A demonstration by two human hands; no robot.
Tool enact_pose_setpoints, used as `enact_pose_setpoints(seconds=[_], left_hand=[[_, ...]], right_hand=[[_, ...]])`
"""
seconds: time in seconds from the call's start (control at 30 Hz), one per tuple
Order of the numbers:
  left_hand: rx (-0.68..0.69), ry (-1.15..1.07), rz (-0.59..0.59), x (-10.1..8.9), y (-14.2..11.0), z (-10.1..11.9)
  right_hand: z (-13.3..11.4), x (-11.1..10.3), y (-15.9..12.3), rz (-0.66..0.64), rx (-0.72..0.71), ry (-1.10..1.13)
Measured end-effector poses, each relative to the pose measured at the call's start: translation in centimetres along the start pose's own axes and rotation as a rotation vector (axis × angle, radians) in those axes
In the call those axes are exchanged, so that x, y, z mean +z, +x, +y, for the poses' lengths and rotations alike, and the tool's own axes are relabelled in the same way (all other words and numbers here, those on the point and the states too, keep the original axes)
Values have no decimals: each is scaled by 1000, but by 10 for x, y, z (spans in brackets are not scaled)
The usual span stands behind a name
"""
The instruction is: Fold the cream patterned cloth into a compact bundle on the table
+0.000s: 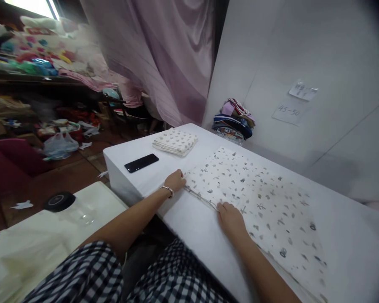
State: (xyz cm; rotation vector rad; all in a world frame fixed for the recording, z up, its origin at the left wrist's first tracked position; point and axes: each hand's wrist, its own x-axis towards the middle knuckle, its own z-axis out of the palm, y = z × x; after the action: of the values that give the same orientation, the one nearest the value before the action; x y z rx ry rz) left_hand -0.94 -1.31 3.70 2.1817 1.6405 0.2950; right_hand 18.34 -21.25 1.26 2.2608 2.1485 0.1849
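A white cloth point(255, 193) printed with small dark motifs lies spread flat and layered on the white table point(189, 235). At its near left corner, my left hand point(176, 181) is closed on the cloth's edge, a bracelet on its wrist. Farther right along the same near edge, my right hand point(230, 216) rests with its fingers curled onto the cloth; the thumb side is partly hidden. Beyond my left hand sits a folded stack of similar printed cloth point(174, 141). A black phone point(142, 163) lies to the left of that stack.
A pile of folded fabrics point(233, 121) stands by the white wall point(303, 50) behind the table. Left of me, a clear jar with a black lid point(60, 201) lies on a pale surface point(104, 206). A pink curtain point(177, 54) hangs behind; a person point(132, 92) sits partly hidden there.
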Motion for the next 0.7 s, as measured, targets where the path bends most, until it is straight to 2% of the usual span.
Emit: enact_pose_setpoints(seconds=[0.17,0.33,0.53,0.7], left_hand=[[10,-10,-45,0,9,-2],[0,-15,-98,-4,22,-1],[-1,-41,-56,-20,25,-2],[-8,-52,-58,-16,21,-6]], right_hand=[[1,8,5,-9,1,-15],[3,14,6,60,-31,-29],[-2,16,6,120,-54,-66],[-10,14,10,99,-57,-57]])
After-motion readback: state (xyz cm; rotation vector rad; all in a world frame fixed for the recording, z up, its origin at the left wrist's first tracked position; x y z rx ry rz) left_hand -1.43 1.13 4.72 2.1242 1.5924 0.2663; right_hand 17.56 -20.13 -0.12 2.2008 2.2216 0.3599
